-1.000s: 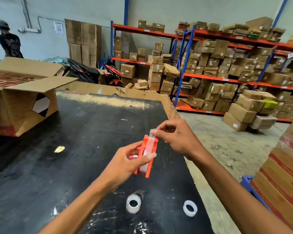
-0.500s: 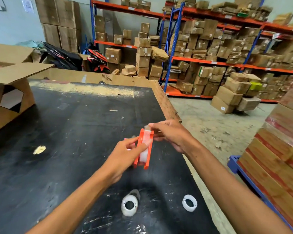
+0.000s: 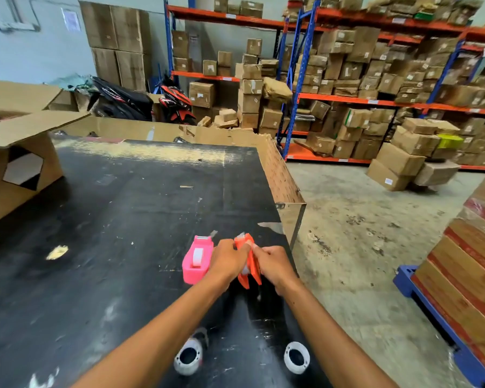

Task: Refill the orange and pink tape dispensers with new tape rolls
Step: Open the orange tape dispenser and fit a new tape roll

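Observation:
The orange tape dispenser (image 3: pixel 249 264) is low over the black table (image 3: pixel 118 219), held between both hands. My left hand (image 3: pixel 226 261) grips its left side and my right hand (image 3: pixel 275 266) grips its right side, with a bit of clear tape showing at its front tip. A pink tape dispenser (image 3: pixel 197 259) with a roll of tape inside stands on the table just left of my left hand. Two white tape cores (image 3: pixel 188 359) (image 3: pixel 296 357) lie on the table near me, under my forearms.
An open cardboard box (image 3: pixel 17 152) sits at the table's left. A cardboard wall (image 3: pixel 277 169) lines the table's far and right edges. Shelves of boxes (image 3: pixel 347 79) fill the background, and a stack of cartons on a blue pallet (image 3: pixel 465 261) stands at the right.
Both hands have lowered the orange dispenser toward the table beside the pink dispenser, which was not visible before. The camera has tilted and shifted.

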Demonstrator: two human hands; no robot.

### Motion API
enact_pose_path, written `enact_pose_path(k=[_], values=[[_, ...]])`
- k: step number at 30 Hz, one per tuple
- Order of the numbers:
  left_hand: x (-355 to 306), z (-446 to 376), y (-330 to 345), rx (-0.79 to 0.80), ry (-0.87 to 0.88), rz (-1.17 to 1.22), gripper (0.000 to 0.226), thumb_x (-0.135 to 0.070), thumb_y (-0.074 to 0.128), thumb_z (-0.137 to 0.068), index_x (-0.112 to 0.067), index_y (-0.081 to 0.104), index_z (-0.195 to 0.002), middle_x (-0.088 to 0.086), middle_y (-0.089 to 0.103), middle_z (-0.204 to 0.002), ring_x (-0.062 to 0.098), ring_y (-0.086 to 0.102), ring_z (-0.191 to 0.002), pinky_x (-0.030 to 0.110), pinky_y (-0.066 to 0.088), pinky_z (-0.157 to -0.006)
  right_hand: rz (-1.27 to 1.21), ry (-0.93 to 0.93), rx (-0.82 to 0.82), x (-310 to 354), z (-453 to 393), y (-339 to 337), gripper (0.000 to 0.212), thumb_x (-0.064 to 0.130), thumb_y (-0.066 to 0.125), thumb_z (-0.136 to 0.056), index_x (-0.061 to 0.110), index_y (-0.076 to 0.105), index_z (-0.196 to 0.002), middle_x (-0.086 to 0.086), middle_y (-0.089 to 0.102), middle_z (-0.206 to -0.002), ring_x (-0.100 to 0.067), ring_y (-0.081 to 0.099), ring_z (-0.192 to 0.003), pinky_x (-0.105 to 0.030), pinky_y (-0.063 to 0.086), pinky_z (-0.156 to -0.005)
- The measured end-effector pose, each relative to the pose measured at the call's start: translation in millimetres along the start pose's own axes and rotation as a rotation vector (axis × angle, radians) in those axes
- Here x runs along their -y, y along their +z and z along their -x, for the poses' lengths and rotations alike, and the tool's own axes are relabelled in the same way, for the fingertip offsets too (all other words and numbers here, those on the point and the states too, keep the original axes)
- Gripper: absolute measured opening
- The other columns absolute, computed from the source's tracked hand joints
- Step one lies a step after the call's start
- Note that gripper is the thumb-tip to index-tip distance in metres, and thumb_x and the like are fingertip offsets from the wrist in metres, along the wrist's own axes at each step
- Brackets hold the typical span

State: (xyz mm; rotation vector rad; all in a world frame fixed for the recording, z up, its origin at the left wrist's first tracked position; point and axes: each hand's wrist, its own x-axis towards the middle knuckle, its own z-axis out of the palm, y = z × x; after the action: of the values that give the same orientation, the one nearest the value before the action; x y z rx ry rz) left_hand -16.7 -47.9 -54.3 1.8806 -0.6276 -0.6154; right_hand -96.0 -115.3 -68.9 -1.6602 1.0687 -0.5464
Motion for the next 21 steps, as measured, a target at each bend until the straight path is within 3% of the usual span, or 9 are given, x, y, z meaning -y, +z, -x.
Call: enact_pose_path(k=[3, 6, 10, 14, 16, 18, 21], values=[[4, 5, 6, 0.002, -0.012, -0.026, 0.031, -0.018, 0.051, -0.089, -0.014, 0.053, -0.059, 0.003, 0.062, -0.055, 0.013, 0.058, -0.045, 0.019, 0.046, -0.047, 0.099, -0.044, -0.012, -7, -3, -3, 0.042, 0.023, 0.050, -0.086, 0.012, 0.055, -0.047, -0.012, 0.057, -0.057, -0.020, 0.049, -0.057, -0.031, 0.036, -0.057], [11, 8, 9, -0.007, 0.014, 0.023, 0.028, -0.010, 0.050, -0.087, -0.015, 0.059, -0.060, 0.007, 0.065, -0.061, 0.020, 0.061, -0.052, 0.027, 0.051, -0.053, 0.177, -0.076, -0.006, -10, -4, -5, 0.042, 0.024, 0.051, -0.088, 0.013, 0.051, -0.047, -0.009, 0.053, -0.055, -0.020, 0.046, -0.057, -0.031, 0.034, -0.056], [12, 16, 10, -0.014, 0.047, 0.085, 0.023, -0.002, 0.048, -0.086, -0.001, 0.069, -0.075, 0.006, 0.062, -0.058, 0.012, 0.055, -0.049, 0.025, 0.049, -0.051, 0.204, -0.099, 0.036, -16, -2, -7, 0.047, 0.023, 0.049, -0.089, 0.016, 0.044, -0.043, -0.004, 0.046, -0.050, -0.019, 0.042, -0.054, -0.031, 0.033, -0.055], [10, 23, 8, -0.030, 0.082, 0.057, 0.021, -0.004, 0.050, -0.085, -0.006, 0.071, -0.084, -0.002, 0.065, -0.063, 0.005, 0.056, -0.053, 0.015, 0.045, -0.051, 0.200, -0.126, 0.021, -16, 0, -9, 0.038, 0.011, 0.048, -0.085, 0.009, 0.058, -0.048, -0.002, 0.057, -0.051, -0.015, 0.048, -0.050, -0.032, 0.042, -0.051], [7, 27, 8, -0.023, 0.122, 0.023, 0.020, -0.005, 0.053, -0.087, -0.012, 0.069, -0.096, -0.002, 0.068, -0.077, 0.012, 0.064, -0.070, 0.020, 0.051, -0.064, 0.169, -0.105, 0.029, -20, -2, -8, 0.031, 0.009, 0.043, -0.081, -0.004, 0.065, -0.064, -0.013, 0.068, -0.063, -0.018, 0.053, -0.055, -0.039, 0.052, -0.056], [4, 30, 6, -0.020, 0.123, 0.012, 0.029, -0.004, 0.055, -0.088, -0.007, 0.063, -0.116, -0.001, 0.065, -0.095, 0.015, 0.062, -0.088, 0.029, 0.052, -0.080, 0.132, -0.085, 0.042, -26, -5, -7, 0.032, 0.013, 0.039, -0.077, -0.008, 0.063, -0.074, -0.025, 0.068, -0.072, -0.019, 0.050, -0.058, -0.044, 0.051, -0.056], [3, 31, 5, -0.021, 0.123, -0.017, 0.035, -0.005, 0.055, -0.090, -0.004, 0.057, -0.125, 0.003, 0.065, -0.113, 0.012, 0.056, -0.094, 0.025, 0.045, -0.079, 0.093, -0.079, 0.050, -30, -9, -8, 0.036, 0.019, 0.037, -0.072, -0.007, 0.062, -0.077, -0.032, 0.066, -0.083, -0.018, 0.049, -0.062, -0.034, 0.043, -0.058]])
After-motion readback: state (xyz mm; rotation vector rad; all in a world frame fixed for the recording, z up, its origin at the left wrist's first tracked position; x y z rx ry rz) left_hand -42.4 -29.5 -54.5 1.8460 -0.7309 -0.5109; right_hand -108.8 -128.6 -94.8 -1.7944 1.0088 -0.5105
